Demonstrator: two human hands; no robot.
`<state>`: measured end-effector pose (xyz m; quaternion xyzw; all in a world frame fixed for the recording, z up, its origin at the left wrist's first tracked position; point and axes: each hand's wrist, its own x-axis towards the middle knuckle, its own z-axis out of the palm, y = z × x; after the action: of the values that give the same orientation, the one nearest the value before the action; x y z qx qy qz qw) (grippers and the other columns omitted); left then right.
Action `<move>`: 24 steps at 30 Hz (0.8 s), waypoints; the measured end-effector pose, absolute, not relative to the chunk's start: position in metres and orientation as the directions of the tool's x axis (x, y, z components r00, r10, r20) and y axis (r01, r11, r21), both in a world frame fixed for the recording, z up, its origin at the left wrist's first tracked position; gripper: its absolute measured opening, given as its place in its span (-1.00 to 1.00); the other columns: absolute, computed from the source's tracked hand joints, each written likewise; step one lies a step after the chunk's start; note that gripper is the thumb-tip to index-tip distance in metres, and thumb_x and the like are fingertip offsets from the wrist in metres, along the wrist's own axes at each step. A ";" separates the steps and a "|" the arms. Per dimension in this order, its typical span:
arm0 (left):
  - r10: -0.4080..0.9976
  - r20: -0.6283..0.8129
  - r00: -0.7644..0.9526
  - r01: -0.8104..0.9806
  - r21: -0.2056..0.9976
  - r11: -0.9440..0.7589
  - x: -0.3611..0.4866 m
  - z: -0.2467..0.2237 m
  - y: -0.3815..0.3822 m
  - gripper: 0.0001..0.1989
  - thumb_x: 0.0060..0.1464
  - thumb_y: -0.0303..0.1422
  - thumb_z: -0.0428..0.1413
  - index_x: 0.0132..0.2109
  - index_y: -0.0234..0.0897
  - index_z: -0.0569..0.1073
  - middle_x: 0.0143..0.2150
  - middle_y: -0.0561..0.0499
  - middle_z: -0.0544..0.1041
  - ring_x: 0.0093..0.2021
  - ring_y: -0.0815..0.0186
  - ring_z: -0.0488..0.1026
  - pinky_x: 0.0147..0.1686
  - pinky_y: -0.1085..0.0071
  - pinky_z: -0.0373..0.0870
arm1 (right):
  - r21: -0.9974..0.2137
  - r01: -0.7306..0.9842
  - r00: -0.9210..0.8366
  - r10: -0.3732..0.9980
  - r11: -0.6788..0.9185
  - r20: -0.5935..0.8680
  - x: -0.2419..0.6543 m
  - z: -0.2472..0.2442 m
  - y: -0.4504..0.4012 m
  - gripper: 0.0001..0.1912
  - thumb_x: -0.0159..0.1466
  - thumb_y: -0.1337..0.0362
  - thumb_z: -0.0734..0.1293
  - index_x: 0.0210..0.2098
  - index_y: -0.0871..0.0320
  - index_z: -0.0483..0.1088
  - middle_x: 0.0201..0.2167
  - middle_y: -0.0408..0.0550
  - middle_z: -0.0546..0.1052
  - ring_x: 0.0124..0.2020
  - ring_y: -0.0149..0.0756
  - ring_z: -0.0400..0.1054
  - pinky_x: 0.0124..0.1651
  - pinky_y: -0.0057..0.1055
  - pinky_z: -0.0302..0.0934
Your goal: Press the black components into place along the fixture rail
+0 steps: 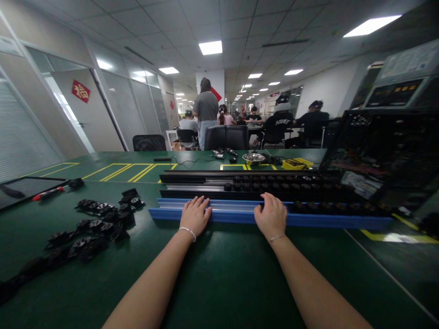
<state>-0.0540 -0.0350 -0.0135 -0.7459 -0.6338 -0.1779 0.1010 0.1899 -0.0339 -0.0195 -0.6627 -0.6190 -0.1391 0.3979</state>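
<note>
A long blue channel rail [236,216] lies crosswise in front of me on the green table. My left hand [195,217] rests on its left part, fingers stretched out and apart over the channel. Farther right, my right hand [272,218] lies across the same rail, thumb apart and fingers reaching over the far edge. Neither hand visibly lifts it. Dark parts [329,208] sit in a row in the rail's right portion. Just behind, black rails [192,193] lie parallel, with small black pieces [264,185] lined up in them.
Loose black parts [99,226] lie scattered at left, near a red-handled tool [50,193] and dark tray [27,187]. An open computer case [370,151] stands at right. Behind are a metal bowl [253,158] and yellow basket [297,163]. People [206,109] are farther back.
</note>
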 end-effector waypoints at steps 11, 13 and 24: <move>0.906 0.400 0.138 0.981 0.074 -0.182 -0.055 -0.014 -0.035 -0.54 0.18 -0.14 -0.25 0.13 -0.10 0.30 0.19 0.04 0.29 0.22 0.22 0.12 0.16 0.19 0.04 | -0.307 0.938 0.324 0.715 -0.159 0.620 0.186 -0.018 -0.037 -0.54 0.13 0.17 0.17 -0.01 0.23 0.26 -0.21 0.13 0.42 -0.15 -0.06 0.23 0.06 -0.06 -0.13; 0.905 0.402 0.140 0.980 0.073 -0.184 -0.055 -0.014 -0.035 -0.54 0.18 -0.14 -0.25 0.13 -0.11 0.30 0.19 0.03 0.29 0.22 0.21 0.12 0.16 0.18 0.04 | -0.308 0.940 0.315 0.727 -0.149 0.610 0.186 -0.018 -0.037 -0.54 0.14 0.18 0.16 0.00 0.23 0.25 -0.20 0.13 0.42 -0.15 -0.06 0.23 0.07 -0.04 -0.15; 0.904 0.404 0.136 0.982 0.066 -0.177 -0.054 -0.014 -0.036 -0.55 0.18 -0.15 -0.23 0.12 -0.12 0.31 0.19 0.03 0.29 0.21 0.21 0.14 0.15 0.16 0.05 | -0.279 0.956 0.255 0.711 -0.086 0.655 0.183 -0.021 -0.035 -0.59 0.14 0.20 0.16 -0.04 0.21 0.26 -0.21 0.07 0.43 -0.18 -0.13 0.25 0.08 -0.10 -0.19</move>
<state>-0.0537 -0.0357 -0.0138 -0.7459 -0.6323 -0.1794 0.1080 0.1827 -0.0351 -0.0213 -0.7146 -0.5834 -0.1795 0.3418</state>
